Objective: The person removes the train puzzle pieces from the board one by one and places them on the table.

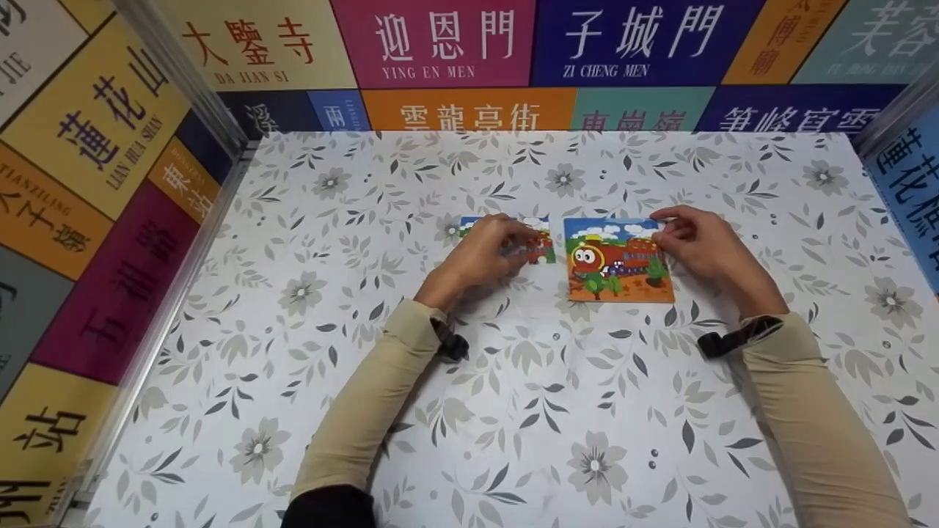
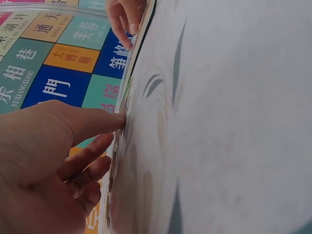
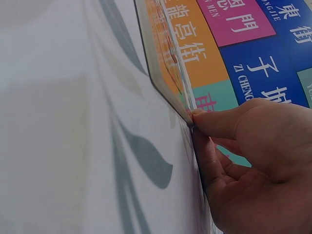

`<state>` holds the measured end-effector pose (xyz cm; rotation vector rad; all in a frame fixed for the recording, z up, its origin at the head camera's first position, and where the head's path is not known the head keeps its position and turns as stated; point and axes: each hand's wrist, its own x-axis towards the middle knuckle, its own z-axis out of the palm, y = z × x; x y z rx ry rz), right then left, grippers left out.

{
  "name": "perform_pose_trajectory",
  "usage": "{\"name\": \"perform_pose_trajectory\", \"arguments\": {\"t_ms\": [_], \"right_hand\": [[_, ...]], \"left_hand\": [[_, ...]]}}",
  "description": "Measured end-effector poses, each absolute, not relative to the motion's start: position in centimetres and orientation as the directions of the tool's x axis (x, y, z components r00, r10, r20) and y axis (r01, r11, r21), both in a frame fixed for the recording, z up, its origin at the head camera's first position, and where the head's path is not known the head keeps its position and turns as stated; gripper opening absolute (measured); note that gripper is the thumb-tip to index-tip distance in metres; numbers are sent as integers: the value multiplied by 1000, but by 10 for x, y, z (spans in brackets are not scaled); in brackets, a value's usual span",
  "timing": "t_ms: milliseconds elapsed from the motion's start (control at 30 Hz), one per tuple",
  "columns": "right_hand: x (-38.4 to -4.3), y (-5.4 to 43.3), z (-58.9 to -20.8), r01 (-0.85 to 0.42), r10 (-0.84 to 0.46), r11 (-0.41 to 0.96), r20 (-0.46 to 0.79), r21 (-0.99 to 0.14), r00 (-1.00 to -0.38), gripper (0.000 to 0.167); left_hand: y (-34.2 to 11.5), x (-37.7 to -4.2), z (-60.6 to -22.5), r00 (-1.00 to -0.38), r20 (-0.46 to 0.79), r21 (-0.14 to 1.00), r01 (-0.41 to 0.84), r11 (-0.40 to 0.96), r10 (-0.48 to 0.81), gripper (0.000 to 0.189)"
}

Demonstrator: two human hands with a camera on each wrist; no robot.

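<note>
A square picture board [image 1: 618, 259] showing a red cartoon train lies on the patterned cloth. My right hand [image 1: 700, 238] pinches its upper right corner; in the right wrist view the thumb [image 3: 214, 119] is on top of the board's thick pale edge [image 3: 168, 95]. To the left lies a partly covered jigsaw section [image 1: 543, 244] with blue sky, clouds and red train parts, and a notch in its lower edge. My left hand [image 1: 488, 249] is over it with bent fingers, hiding much of it. In the left wrist view the thumb [image 2: 109, 119] touches down right at the flat pieces.
A white tablecloth [image 1: 293, 411] with grey leaves and flowers covers the table. Colourful panels [image 1: 447, 44] with large characters stand along the back, and more panels [image 1: 95, 161] rise at the left edge. Each wrist wears a dark strap with a small black device.
</note>
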<state>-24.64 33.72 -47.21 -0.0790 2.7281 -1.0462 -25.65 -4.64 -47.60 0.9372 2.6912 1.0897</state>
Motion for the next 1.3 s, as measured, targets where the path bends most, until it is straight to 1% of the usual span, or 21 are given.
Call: {"name": "perform_pose_trajectory", "arguments": {"t_ms": [167,267,400,500,767,933,1200,1300], "right_hand": [[-247,337,-474,32,-117,740,-175,-672,-978,51],[-247,337,-474,29,-116,742,-170,-670,-979,51],[-246,336,-472,26,-113,745,-165,-667,-980,50],[-245,337,-472,27,-112,745,-166,-666,-980,50],[-244,336,-472,30,-115,742,-172,-669,-978,49],[-244,337,-472,25,-120,744,-170,-668,-978,49],[-245,336,-472,37,-117,739,-183,-672,-976,50],[-245,337,-473,38,-114,740,-180,-672,-977,49]], "left_hand": [[-48,-255,-475,-826,60,694,439,571,561,33],[-51,-255,-473,-824,31,719,412,560,566,32],[-54,-256,-473,-816,37,718,424,553,577,27],[-54,-257,-473,-818,36,702,430,568,574,28],[-52,-255,-472,-841,-7,703,380,601,540,31],[-51,-255,-473,-839,10,700,394,595,544,32],[-44,-254,-471,-829,111,658,475,584,548,26],[-38,-253,-470,-823,130,665,486,567,553,27]]}}
